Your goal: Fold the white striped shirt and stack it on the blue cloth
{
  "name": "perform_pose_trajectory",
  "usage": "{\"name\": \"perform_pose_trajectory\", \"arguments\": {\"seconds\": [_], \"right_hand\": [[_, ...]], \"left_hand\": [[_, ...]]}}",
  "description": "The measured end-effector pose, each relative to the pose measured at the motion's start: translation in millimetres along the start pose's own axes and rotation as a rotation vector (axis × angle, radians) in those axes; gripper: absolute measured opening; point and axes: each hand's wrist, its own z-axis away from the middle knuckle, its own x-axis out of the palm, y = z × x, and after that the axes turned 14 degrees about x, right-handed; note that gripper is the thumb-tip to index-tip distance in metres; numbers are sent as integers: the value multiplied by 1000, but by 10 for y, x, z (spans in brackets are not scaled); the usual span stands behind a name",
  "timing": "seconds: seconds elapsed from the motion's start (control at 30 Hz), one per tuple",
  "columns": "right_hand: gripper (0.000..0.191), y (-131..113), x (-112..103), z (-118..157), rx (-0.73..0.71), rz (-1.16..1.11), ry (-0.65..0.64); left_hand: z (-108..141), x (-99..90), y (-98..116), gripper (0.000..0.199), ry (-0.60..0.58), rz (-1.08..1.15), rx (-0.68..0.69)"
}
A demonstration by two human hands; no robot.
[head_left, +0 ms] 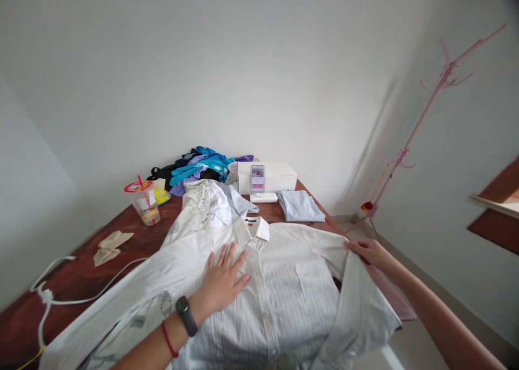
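A pale striped long-sleeved shirt (284,283) lies front side up across the near part of the table, its collar toward the wall. My left hand (225,278) rests flat on the chest left of the buttons, fingers spread. At the right, my right hand (365,251) pinches the shirt's right-hand sleeve near the table's edge, and the rest of that sleeve hangs folded down toward me. The other sleeve stretches to the lower left. Under and behind the shirt lies a white patterned garment (194,205).
Behind are a heap of blue, purple and black clothes (206,165), a white box (279,176), a folded grey-blue cloth (300,206) and a plastic cup (146,203). White cable (81,302) and beige cloth (111,247) lie left; a pink coat stand (424,111) stands right.
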Motion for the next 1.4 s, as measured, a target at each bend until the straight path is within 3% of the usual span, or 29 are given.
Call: {"name": "perform_pose_trajectory", "arguments": {"seconds": [0.1,0.17,0.3,0.43,0.57,0.67,0.8,0.97,1.17,1.3,1.4], "right_hand": [[51,-117,49,-110,-110,90,141],[43,-321,167,-131,-206,108,151],[32,-896,573,-147,-344,192,24],[23,-1384,1113,-310,-394,208,-120],[24,-1619,1592,-577,-351,319,-154],[36,-1650,1804,-729,-332,375,-160],[38,-1598,1920,-832,-312,394,-167],[16,-1594,1901,-892,-336,334,-140],[19,-1859,1706,-1009,-416,227,2],[21,-2003,1713,-1084,-488,341,107],[19,-1988,1818,-1044,-523,447,109]], "left_hand": [[-43,-5,-6,65,-11,46,-14],[-110,-50,-8,64,-14,84,-28],[-370,-287,-62,57,76,134,-67],[-743,-528,-243,51,138,137,-219],[-1021,-566,-485,52,89,127,-315],[-1125,-519,-638,59,53,172,-316],[-1199,-422,-784,68,42,273,-284],[-1306,-343,-815,48,183,284,-239],[-1556,-585,-780,34,355,183,-180],[-1685,-665,-812,33,338,89,-171],[-1621,-553,-722,50,287,25,-212]]}}
